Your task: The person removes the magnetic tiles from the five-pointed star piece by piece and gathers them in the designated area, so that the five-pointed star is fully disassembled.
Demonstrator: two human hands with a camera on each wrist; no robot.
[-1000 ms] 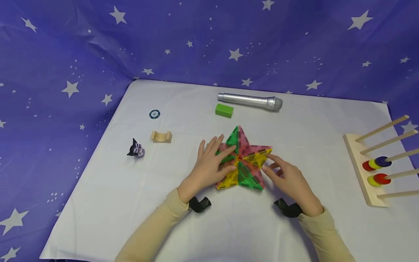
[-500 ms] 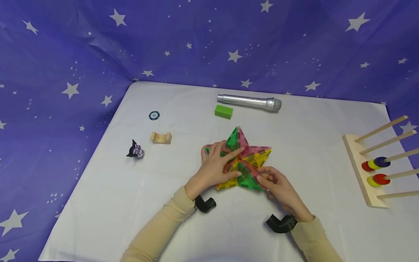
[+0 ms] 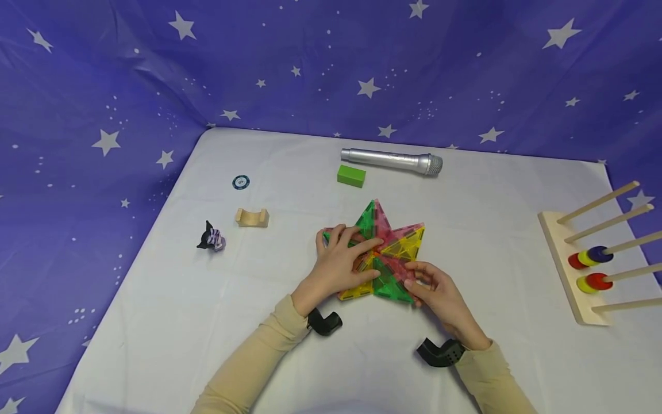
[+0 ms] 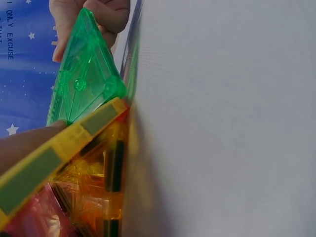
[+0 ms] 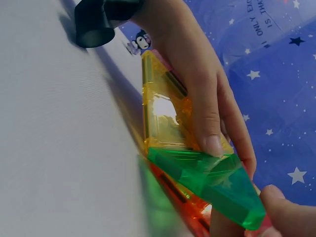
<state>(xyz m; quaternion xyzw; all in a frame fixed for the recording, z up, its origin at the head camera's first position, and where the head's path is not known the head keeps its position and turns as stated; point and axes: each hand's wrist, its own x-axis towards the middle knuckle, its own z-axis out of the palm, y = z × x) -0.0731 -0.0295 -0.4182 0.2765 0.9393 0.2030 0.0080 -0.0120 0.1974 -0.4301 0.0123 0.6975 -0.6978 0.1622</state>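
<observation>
A star of translucent magnetic tiles (image 3: 397, 248) in pink, green, yellow and orange lies near the middle of the table in the head view. Across its left side rests my left hand (image 3: 337, 263), fingers spread and thumb near the centre. My right hand (image 3: 441, 298) pinches the lower right point between thumb and fingers. In the right wrist view, a finger lies beneath the green tile (image 5: 212, 185), while the left thumb touches near its border with the yellow tile (image 5: 165, 108). The left wrist view shows the green tile (image 4: 86, 74) close up. My left hand hides the star's left point.
A silver microphone (image 3: 391, 160) and a green block (image 3: 351, 176) lie behind the star. To the left are a wooden cradle (image 3: 252, 218), a poker chip (image 3: 241, 182) and a small black-and-purple figure (image 3: 211, 237). A wooden peg rack (image 3: 561, 259) with coloured rings stands at right.
My right hand has moved from the star's right point down to its lower right point and now pinches it. My left hand has shifted slightly right over the star.
</observation>
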